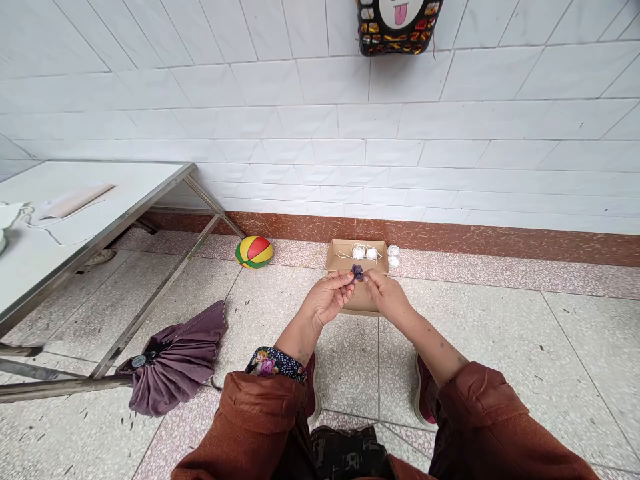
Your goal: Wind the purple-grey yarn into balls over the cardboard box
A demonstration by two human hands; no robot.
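flr (480, 333): 1 box (363, 305), 4 wht balls (359, 251); 2 hands (327, 297) (387, 293) pinched on 1 purple pc (357, 272)

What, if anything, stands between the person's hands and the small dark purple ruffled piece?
Nothing visible does: fingers of both the left hand and the right hand meet the dark purple ruffled piece. The open cardboard box lies below, not between.

Over the open cardboard box (363, 306), the left hand (331, 293) and right hand (388, 293) hold a small dark purple piece (357, 272). Two white balls (359, 252) lie inside the box, two more (393, 251) just right of it; a multicoloured ball (255, 252) rests to its left.
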